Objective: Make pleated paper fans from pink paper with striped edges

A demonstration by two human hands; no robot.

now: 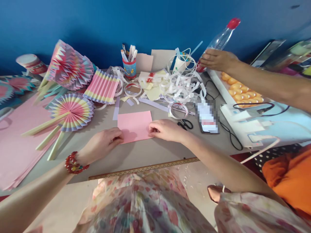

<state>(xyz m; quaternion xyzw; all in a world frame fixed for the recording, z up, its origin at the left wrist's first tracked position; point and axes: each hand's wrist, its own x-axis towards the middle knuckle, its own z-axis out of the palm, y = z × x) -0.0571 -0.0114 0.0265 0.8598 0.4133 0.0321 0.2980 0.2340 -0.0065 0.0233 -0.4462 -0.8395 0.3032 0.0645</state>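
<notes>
Pink paper rectangle [134, 124] lay flat on a gray counter [104, 163], center of view, a bit askew. L hand [110, 139] was at its 8 o'clock corner, R hand [165, 131] at its 3 o'clock edge — hands apart, fingers curled, fingertips touching the paper; couldn't tell if they pinched or just pressed. Good handling called for light, even pressure both sides, edges lined up before any firm press, & no sideways tug, b/c thin paper could wrinkle or skew. Lilac strip [116, 108] lay at 11, close by; best kept out from under the sheet. Around it: pleated fan [70, 111] at 9, pen cup [130, 69] at 12, curled white strips [179, 85] at 1, tape roll [179, 111] at 2, black scissors [186, 124] at 3. Another person's hand [216, 60] held a bottle [220, 40] at approx. 1.
</notes>
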